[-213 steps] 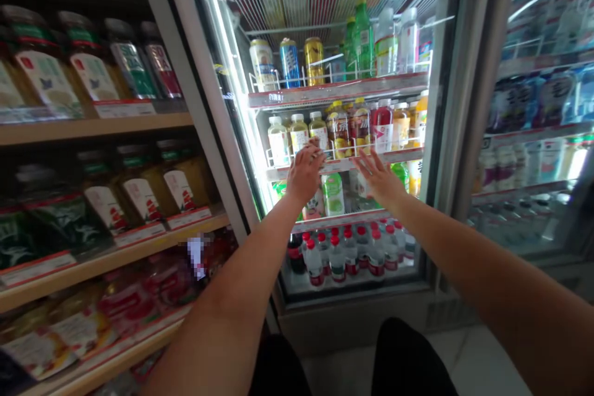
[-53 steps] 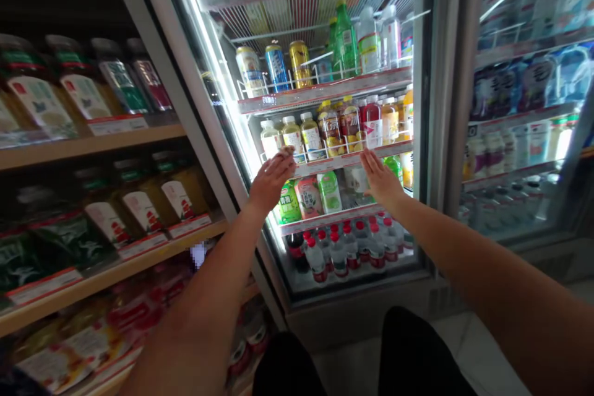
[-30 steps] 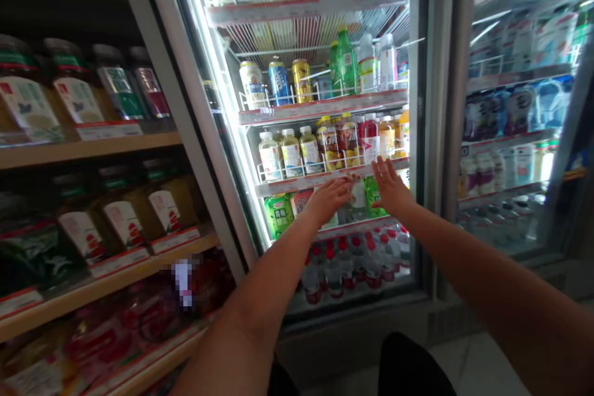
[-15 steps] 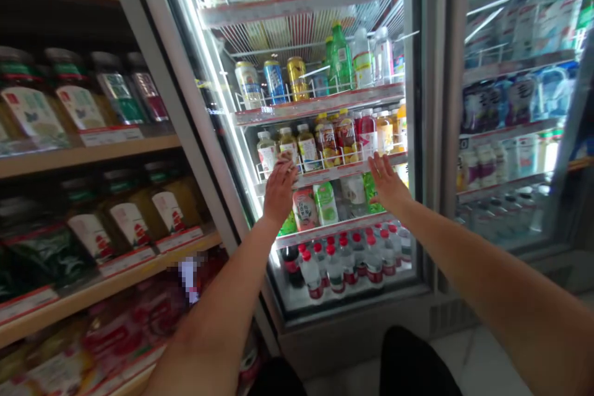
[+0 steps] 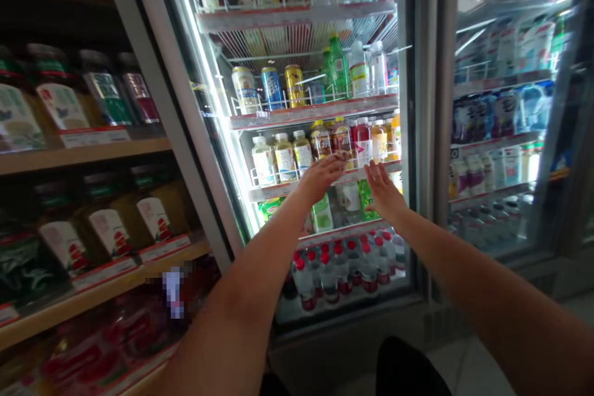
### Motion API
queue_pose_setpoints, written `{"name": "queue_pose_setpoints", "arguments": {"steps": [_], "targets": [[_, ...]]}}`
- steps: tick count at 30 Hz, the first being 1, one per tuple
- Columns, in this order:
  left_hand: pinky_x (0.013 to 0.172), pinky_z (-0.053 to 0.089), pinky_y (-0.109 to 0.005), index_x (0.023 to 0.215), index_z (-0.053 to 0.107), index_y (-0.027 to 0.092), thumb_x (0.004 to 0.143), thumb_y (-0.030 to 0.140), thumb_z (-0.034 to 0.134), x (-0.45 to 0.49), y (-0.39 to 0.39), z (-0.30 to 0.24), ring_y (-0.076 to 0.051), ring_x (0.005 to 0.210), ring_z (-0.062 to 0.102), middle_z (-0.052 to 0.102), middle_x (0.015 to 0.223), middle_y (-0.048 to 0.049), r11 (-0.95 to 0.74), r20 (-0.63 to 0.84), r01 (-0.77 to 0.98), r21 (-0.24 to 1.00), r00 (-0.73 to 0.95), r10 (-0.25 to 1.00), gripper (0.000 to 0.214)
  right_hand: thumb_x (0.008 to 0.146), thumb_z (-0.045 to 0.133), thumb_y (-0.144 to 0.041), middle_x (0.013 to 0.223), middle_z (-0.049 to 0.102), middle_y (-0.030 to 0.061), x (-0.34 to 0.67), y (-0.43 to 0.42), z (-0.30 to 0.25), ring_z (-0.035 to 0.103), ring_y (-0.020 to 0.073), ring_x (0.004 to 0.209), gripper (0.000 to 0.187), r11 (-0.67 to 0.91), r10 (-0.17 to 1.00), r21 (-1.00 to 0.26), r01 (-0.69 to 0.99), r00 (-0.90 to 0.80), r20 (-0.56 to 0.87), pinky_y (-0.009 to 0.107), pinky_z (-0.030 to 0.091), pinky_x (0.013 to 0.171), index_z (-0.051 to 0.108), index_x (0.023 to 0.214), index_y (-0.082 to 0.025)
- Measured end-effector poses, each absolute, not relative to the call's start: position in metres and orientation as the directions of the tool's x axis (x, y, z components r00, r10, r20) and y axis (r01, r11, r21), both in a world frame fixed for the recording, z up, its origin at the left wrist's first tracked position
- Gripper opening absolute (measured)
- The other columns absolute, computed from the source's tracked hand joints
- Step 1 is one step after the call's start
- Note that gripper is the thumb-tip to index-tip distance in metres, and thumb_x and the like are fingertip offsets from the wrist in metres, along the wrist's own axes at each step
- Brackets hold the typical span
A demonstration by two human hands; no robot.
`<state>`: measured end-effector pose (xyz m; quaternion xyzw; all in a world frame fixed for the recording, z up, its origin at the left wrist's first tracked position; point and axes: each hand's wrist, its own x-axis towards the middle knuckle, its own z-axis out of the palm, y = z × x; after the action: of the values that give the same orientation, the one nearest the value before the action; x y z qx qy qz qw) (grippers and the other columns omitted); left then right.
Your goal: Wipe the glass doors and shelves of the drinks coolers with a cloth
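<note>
Hands reach forward side by side toward a lit glass-door drinks cooler (image 5: 420, 105), both open and empty, gripping nothing. The left hand (image 5: 320, 178) lies nearly flat, its fingers together and angled across to the right, while the right hand (image 5: 384, 193) stands more upright with its fingers spread; from this view I cannot tell whether either palm touches the glass. Just above the left fingertips, amber plastic bottles with red-and-yellow labels (image 5: 341, 141) stand behind a white wire rail, and a row of milky bottles with pale yellow labels (image 5: 285, 158) sits up and to the left of that hand. A red-labelled bottle (image 5: 362, 143) stands above the gap between the hands. Just beside the right fingers, on the shelf below, is a green drink bottle (image 5: 366, 198). Under both hands, clear water bottles with red caps (image 5: 329, 278) crowd the lowest shelf shown. Higher up, above the hands, silver, blue and gold drink cans (image 5: 271, 88) line up beside a green plastic bottle (image 5: 336, 68). Left of the left forearm, wooden shelves (image 5: 83, 159) carry glass jars with white labels (image 5: 60, 105), and a small patch there is pixelated beyond reading. Right of the right hand stands a second glass cooler door (image 5: 496, 111), and black trouser knees (image 5: 408, 371) show below the forearms.
</note>
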<state>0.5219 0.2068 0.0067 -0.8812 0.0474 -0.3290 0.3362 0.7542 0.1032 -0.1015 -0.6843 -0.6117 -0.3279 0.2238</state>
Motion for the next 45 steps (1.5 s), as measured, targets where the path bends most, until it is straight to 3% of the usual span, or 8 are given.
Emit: {"name": "queue_pose_setpoints", "arguments": {"steps": [6,11,15,19,22,30,37,45], "targets": [[0.118,0.050,-0.052,0.126,0.070,0.019,0.106,0.007,0.044,0.420,0.229,0.005,-0.028,0.141,0.053,0.065,0.141,-0.0114,-0.803,0.785,0.359,-0.475,0.585,-0.204,0.035,0.077,0.088,-0.031,0.174,-0.012,0.0138,0.752,0.103,-0.102,-0.007,0.0402,0.162,0.132,-0.144,0.697,0.075,0.987,0.048,0.716,0.058,0.036,0.129,-0.003,0.171,-0.011],[0.120,0.044,-0.063,0.134,0.064,0.017,0.106,0.010,0.051,0.409,0.241,0.004,-0.031,0.145,0.049,0.059,0.147,-0.0131,-0.806,0.852,0.420,-0.417,0.489,-0.186,0.031,0.075,0.089,-0.030,0.173,-0.012,0.0145,0.752,0.106,-0.104,-0.005,0.0417,0.162,0.134,-0.149,0.687,0.077,0.986,0.047,0.725,0.058,0.038,0.128,-0.002,0.171,-0.011],[0.122,0.046,-0.050,0.135,0.068,0.019,0.100,0.001,0.049,0.468,0.228,-0.021,-0.026,0.145,0.050,0.063,0.146,-0.0122,-0.811,0.730,0.299,-0.502,0.650,-0.212,0.043,0.075,0.090,-0.033,0.172,-0.017,0.0139,0.755,0.107,-0.106,-0.006,0.0411,0.161,0.139,-0.144,0.670,0.100,0.985,0.023,0.742,0.057,0.036,0.129,-0.009,0.170,-0.012],[0.113,0.053,-0.028,0.109,0.079,0.025,0.094,0.004,0.069,0.532,0.198,-0.060,-0.017,0.127,0.066,0.077,0.124,0.0012,-0.783,0.444,0.031,-0.621,0.838,-0.318,0.027,0.077,0.090,-0.034,0.172,-0.017,0.0138,0.758,0.108,-0.108,-0.007,0.0394,0.162,0.138,-0.121,0.653,0.135,0.984,-0.023,0.757,0.058,0.026,0.133,-0.010,0.170,-0.013],[0.112,0.052,-0.023,0.104,0.080,0.024,0.095,0.006,0.073,0.561,0.186,-0.056,-0.014,0.124,0.068,0.079,0.118,0.0026,-0.772,0.370,-0.025,-0.635,0.868,-0.332,0.022,0.076,0.090,-0.031,0.173,-0.014,0.0147,0.761,0.109,-0.109,-0.006,0.0393,0.162,0.136,-0.105,0.644,0.155,0.982,-0.051,0.763,0.057,0.026,0.134,-0.006,0.171,-0.014],[0.123,0.044,-0.051,0.141,0.065,0.017,0.101,-0.001,0.051,0.502,0.212,0.014,-0.026,0.146,0.050,0.065,0.146,-0.0116,-0.811,0.713,0.336,-0.480,0.688,-0.137,0.047,0.082,0.084,-0.033,0.175,-0.012,0.0122,0.762,0.106,-0.111,-0.007,0.0353,0.162,0.133,-0.102,0.660,0.070,0.992,0.015,0.751,0.053,0.033,0.131,-0.015,0.169,-0.018],[0.119,0.049,-0.050,0.135,0.068,0.021,0.105,0.007,0.048,0.400,0.213,-0.032,-0.026,0.140,0.057,0.069,0.140,-0.0098,-0.790,0.765,0.429,-0.437,0.640,-0.076,0.039,0.082,0.081,-0.032,0.173,-0.019,0.0106,0.762,0.108,-0.111,-0.006,0.0397,0.162,0.130,-0.116,0.685,0.069,0.991,0.029,0.728,0.057,0.034,0.130,-0.014,0.169,-0.017],[0.125,0.040,-0.056,0.143,0.061,0.006,0.102,0.001,0.047,0.465,0.215,-0.017,-0.031,0.150,0.044,0.058,0.150,-0.0201,-0.776,0.778,0.443,-0.448,0.620,-0.096,0.043,0.083,0.080,-0.032,0.174,-0.016,0.0114,0.761,0.108,-0.114,-0.005,0.0389,0.162,0.130,-0.116,0.650,0.097,0.989,0.001,0.760,0.057,0.029,0.132,-0.016,0.169,-0.016]]}}
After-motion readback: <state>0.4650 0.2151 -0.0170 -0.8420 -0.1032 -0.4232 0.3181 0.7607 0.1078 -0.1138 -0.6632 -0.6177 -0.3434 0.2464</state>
